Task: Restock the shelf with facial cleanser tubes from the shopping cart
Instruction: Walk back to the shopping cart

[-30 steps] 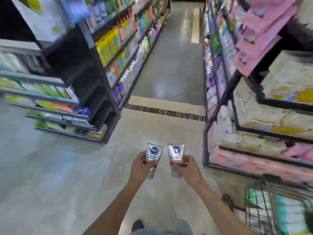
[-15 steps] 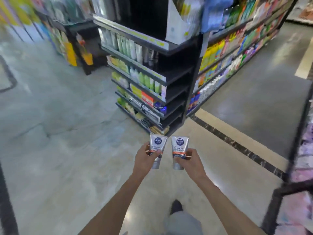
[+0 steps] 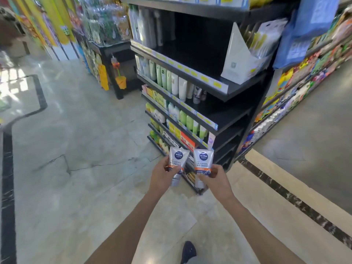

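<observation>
You held two silver tubes: the left tube (image 3: 178, 162) read "NIVEA MEN" and "OIL CONTROL"; the right tube (image 3: 203, 162) read "NIVEA MEN". Shelf tags were unreadable.

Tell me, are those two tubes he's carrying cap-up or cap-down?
Cap-down. On the left tube and the right tube the flat crimped end points up, and the caps poke out below the left hand and right hand.

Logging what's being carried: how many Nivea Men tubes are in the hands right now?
2. One tube in the left hand, the other tube in the right hand. More may sit unseen on the shelf.
</observation>
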Demonstrator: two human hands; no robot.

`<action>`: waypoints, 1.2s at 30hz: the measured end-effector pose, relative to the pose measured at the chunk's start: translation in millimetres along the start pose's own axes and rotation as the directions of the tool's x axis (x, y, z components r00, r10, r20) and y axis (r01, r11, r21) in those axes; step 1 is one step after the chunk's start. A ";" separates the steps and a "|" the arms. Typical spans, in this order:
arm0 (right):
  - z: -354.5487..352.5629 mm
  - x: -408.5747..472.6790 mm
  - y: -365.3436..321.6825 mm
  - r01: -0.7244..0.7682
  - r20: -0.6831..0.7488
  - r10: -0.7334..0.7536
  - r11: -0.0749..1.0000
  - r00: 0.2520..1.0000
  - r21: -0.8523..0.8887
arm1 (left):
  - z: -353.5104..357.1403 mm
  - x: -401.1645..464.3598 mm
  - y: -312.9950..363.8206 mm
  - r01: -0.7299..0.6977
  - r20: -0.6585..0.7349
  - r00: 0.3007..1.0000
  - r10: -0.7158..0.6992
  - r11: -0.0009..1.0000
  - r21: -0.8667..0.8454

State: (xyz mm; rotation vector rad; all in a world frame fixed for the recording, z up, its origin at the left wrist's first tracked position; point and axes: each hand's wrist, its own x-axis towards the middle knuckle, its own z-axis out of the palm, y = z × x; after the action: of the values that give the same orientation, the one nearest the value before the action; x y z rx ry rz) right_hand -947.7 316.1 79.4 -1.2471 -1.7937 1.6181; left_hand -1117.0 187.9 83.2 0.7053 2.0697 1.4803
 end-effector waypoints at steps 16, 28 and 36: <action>35.3 189.9 -65.2 -0.029 -0.173 0.025 0.999 0.985 -0.023 | 16.7 265.7 40.8 -0.033 0.155 0.987 0.033 0.999 -0.004; 90.2 259.5 -82.2 -0.132 -0.434 0.137 0.990 0.890 0.042 | 28.1 428.2 49.1 -0.061 0.375 0.920 0.110 0.988 -0.139; 111.7 271.9 -85.3 -0.160 -0.526 0.186 0.983 0.830 0.094 | 53.5 478.1 60.5 -0.130 0.342 0.918 0.200 0.967 -0.217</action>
State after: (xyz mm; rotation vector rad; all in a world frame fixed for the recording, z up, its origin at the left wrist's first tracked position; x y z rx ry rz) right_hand -1203.4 483.8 65.0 -1.6782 -1.3158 1.2137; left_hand -1429.7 558.4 79.9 1.0126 1.6006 1.4833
